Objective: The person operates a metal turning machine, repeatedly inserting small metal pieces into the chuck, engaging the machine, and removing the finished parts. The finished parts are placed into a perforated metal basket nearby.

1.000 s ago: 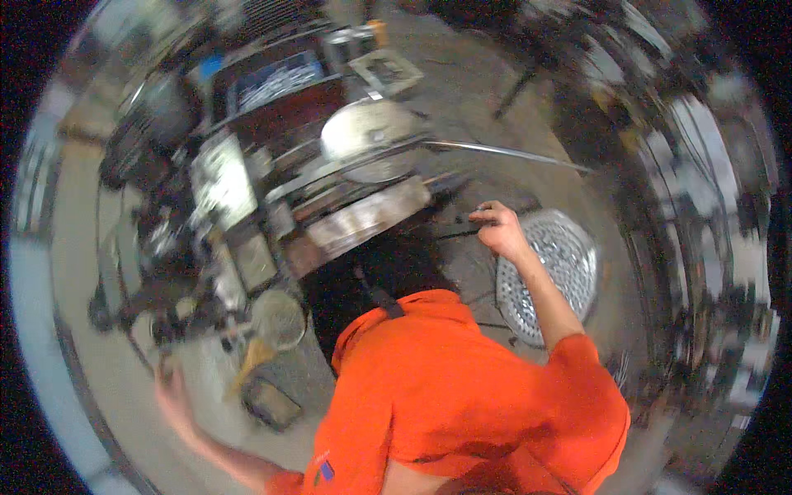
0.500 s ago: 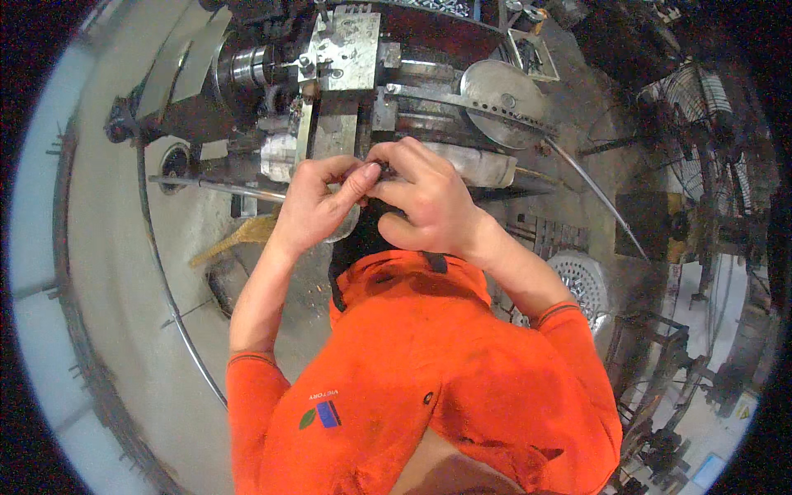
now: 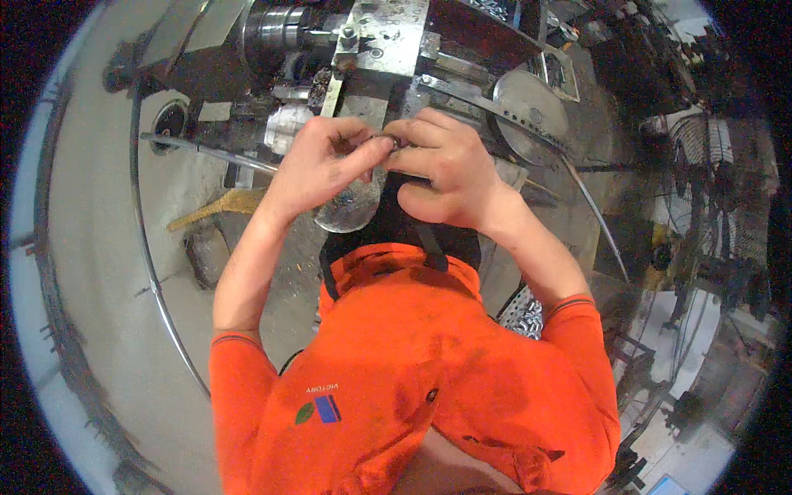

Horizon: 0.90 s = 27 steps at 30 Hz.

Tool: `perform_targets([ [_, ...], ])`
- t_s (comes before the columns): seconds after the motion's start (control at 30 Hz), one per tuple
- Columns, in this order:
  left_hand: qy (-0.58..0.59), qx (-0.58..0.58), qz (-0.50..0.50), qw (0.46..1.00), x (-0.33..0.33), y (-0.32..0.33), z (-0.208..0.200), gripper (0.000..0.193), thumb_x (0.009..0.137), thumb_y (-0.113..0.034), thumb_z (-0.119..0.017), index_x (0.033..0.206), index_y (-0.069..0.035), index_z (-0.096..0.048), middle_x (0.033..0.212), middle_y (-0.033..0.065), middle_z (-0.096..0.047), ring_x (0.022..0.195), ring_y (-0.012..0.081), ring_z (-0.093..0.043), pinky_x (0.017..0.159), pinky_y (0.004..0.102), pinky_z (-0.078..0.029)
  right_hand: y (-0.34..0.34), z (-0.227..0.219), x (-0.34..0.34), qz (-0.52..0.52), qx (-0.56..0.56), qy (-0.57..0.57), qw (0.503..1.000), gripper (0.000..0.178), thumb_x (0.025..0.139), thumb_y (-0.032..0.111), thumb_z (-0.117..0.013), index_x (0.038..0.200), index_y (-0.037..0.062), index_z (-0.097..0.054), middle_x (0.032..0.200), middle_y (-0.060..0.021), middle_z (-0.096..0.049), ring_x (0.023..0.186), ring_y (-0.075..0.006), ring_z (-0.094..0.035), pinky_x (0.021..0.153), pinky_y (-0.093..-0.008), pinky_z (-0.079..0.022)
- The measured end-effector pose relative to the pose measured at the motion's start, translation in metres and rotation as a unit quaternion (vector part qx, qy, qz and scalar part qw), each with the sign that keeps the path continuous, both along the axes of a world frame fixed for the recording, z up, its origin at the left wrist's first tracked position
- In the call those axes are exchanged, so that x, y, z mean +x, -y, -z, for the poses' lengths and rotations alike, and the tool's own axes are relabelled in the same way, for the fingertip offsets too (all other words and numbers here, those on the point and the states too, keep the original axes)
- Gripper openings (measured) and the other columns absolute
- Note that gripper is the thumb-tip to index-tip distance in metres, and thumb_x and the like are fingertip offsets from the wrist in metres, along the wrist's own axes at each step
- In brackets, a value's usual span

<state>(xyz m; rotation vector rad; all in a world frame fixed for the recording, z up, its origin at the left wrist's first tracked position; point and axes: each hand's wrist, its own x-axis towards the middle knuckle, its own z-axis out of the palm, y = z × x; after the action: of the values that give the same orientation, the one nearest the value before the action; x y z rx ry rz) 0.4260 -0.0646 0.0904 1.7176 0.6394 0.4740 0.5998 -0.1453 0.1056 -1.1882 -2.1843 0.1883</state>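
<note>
In front of the orange shirt my two hands meet at the fingertips. My left hand (image 3: 318, 169) has its thumb and fingers pinched together, and my right hand (image 3: 450, 169) is closed with curled fingers against them. Between them sits a small dark piece (image 3: 396, 143), mostly covered, so its kind does not show. Just beneath the left hand is a round grey metal disc (image 3: 348, 210) on the machine's near end. Beyond the hands stands a lathe-like machine with a cylindrical chuck (image 3: 276, 29) and a bolted metal block (image 3: 389, 37).
A perforated bar (image 3: 499, 111) crosses a round metal wheel (image 3: 528, 103) at the right. Rods stick out on the left (image 3: 206, 155) and right (image 3: 594, 214). A straw broom (image 3: 219, 206) lies left. A perforated basket (image 3: 510, 311) of small metal parts stands low right.
My view has shifted, so the machine sits higher and further right. The hands stay together at the small dark piece; more of the round disc shows below the left hand.
</note>
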Motion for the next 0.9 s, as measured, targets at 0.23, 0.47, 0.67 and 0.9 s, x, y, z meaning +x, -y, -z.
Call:
perform_targets([
  [0.23,-0.121,0.152,0.009,0.981,-0.066,-0.033,-0.02,0.034,0.079,-0.024,-0.064,0.102,0.0,-0.058,0.082,0.0132,-0.063,0.075,0.0218,-0.062,0.067,0.0332,-0.048,-0.052,-0.01,-0.003,-0.078,-0.006,0.035,0.996,0.025,0.053,0.011,-0.06,0.076,0.0027,-0.065,0.092,-0.015,-0.061,0.072,-0.031,-0.055,0.065,-0.0376,-0.047],
  [0.47,-0.541,0.361,-0.304,0.696,-0.278,-0.051,-0.001,0.033,0.082,-0.028,-0.058,0.106,-0.006,-0.058,0.075,0.0168,-0.062,0.072,0.0337,-0.06,0.061,0.0426,-0.047,-0.153,-0.001,0.001,0.041,0.114,0.078,0.989,0.025,0.053,0.025,-0.061,0.069,0.0085,-0.068,0.088,-0.012,-0.064,0.094,-0.0293,-0.054,0.076,-0.0409,-0.047],
  [0.67,-0.361,0.16,-0.451,0.8,-0.325,0.014,0.067,0.034,0.08,-0.03,-0.062,0.092,0.002,-0.058,0.069,0.0178,-0.061,0.066,0.0297,-0.062,0.061,0.0397,-0.046,-0.206,0.025,-0.016,0.154,-0.099,0.234,0.955,0.031,0.05,0.021,-0.06,0.078,0.0123,-0.072,0.082,-0.0132,-0.064,0.087,-0.0334,-0.055,0.076,-0.0399,-0.048],
  [0.9,-0.427,0.197,-0.467,0.749,-0.314,0.002,0.078,0.032,0.073,-0.027,-0.067,0.077,0.002,-0.055,0.068,0.0218,-0.059,0.067,0.0404,-0.058,0.06,0.0442,-0.046,-0.215,0.026,-0.021,0.124,-0.144,0.188,0.964,0.029,0.053,0.019,-0.059,0.079,0.0122,-0.071,0.078,-0.0167,-0.064,0.082,-0.0339,-0.059,0.073,-0.0394,-0.049],
])
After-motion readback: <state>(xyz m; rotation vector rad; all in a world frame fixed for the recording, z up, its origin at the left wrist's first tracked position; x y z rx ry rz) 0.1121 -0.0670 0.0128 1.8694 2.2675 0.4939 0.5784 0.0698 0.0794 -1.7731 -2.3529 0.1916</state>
